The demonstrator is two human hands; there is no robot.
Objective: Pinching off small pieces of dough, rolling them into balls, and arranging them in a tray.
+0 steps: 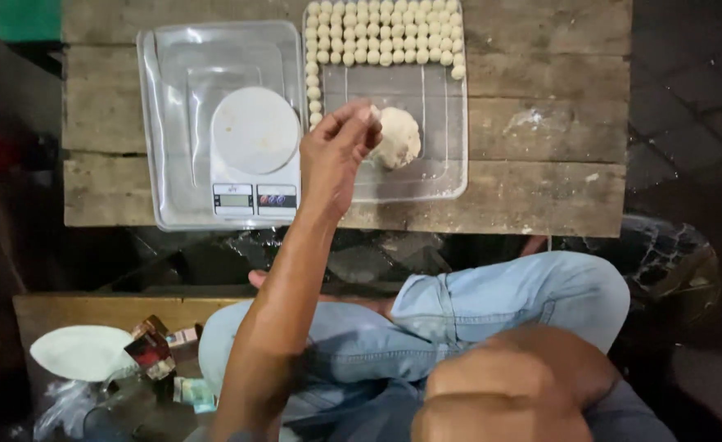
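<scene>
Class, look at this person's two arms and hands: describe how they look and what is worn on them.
Both forearms are bare: no sleeves, gloves, watch or rings show. The left hand is in clear view with its long forearm. The right hand is close to the camera and blurred. The person wears light blue jeans.

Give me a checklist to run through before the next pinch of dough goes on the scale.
1. Left hand over the dough lump: ok, fingertips pinched at its left edge.
2. Piece held in the grip: cannot tell, fingers hide it.
3. Scale platform bare: ok.
4. Scale display reading: cannot tell, too small.
5. Room in the tray for more balls: ok, rows fill only the top and left side.
6. Right hand free: cannot tell, blurred near the lap.
</scene>
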